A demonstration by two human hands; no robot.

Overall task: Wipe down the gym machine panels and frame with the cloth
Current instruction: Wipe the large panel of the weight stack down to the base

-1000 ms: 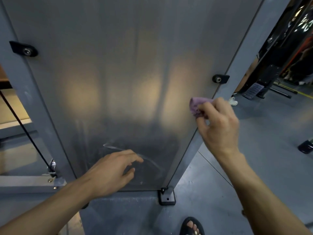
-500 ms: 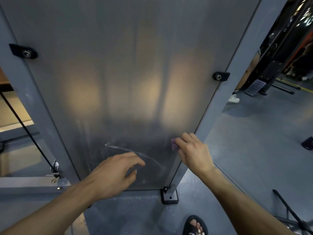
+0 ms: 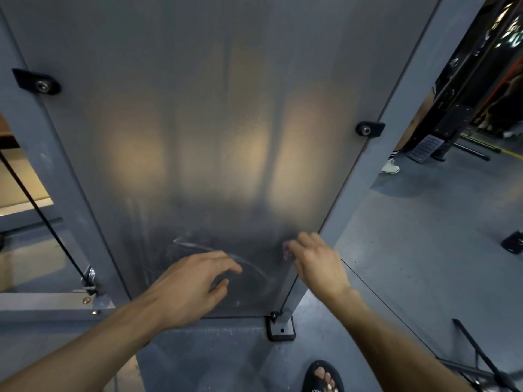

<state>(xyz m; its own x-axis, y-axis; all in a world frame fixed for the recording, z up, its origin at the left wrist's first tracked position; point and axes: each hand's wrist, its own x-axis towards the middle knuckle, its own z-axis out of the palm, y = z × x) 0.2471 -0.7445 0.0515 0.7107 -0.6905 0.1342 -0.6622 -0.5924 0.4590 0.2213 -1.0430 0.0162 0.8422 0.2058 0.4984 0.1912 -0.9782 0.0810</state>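
The right hand (image 3: 317, 264) presses a small purple cloth (image 3: 286, 250) against the grey panel (image 3: 212, 123), low down, just beside the panel's right edge. Its fingers (image 3: 307, 240) curl around the cloth, so only a scrap shows at their tips on the panel side. The left hand (image 3: 192, 284) hovers near the panel's lower middle, fingers loosely spread and holding nothing, over curved smear marks (image 3: 198, 247).

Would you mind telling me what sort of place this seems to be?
Most likely a gym floor: a grey machine panel bolted to a steel frame, a black cable at its left, and dark equipment on the hard floor behind.
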